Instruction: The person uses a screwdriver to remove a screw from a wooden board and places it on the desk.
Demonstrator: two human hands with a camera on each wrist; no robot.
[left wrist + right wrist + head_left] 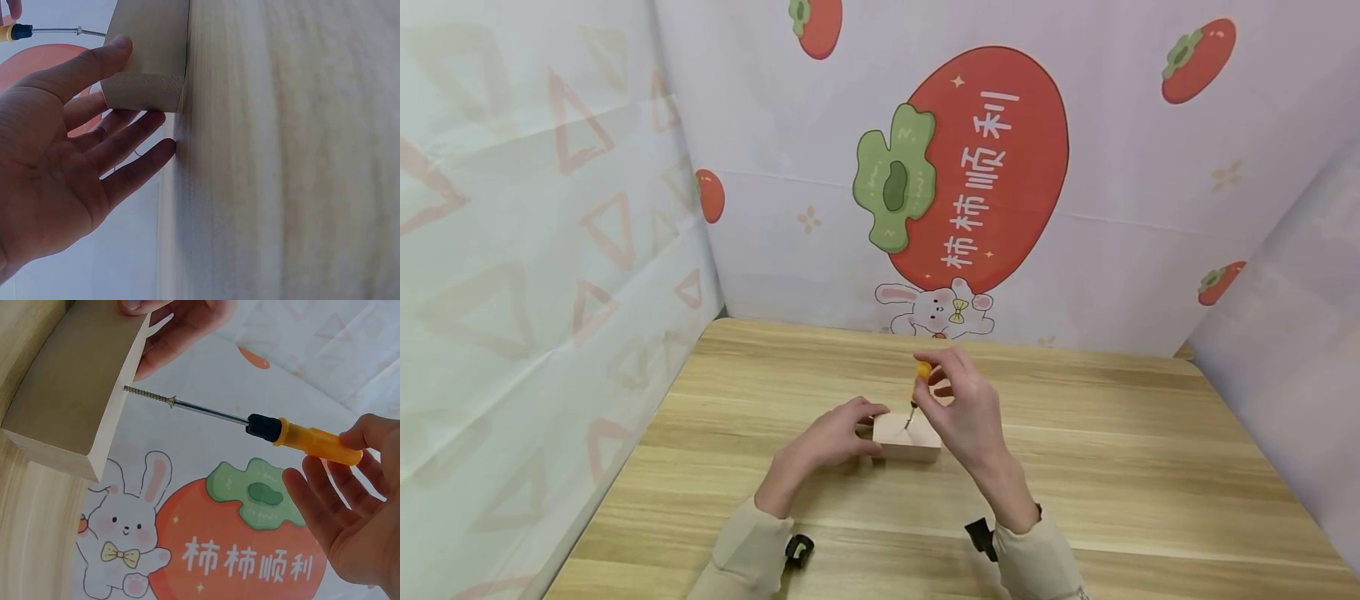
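A pale wooden block (891,432) lies on the table in front of me. My left hand (831,437) grips its left end, thumb on the near side and fingers at the far side. A screw (149,394) stands on the block's top face, tip at the wood and most of its thread showing. On the screw's head sits the metal shaft of a screwdriver (319,443) with a yellow-orange handle and black collar. My right hand (966,408) pinches the handle near its end between thumb and fingers. The screwdriver leans slightly in the head view.
The wood-grain table (1112,467) reaches back to a wall sheet (775,250) printed with persimmons and a rabbit. Another patterned sheet (550,275) borders the left side. A dark wrist device (800,550) is by the left sleeve, another (981,538) by the right.
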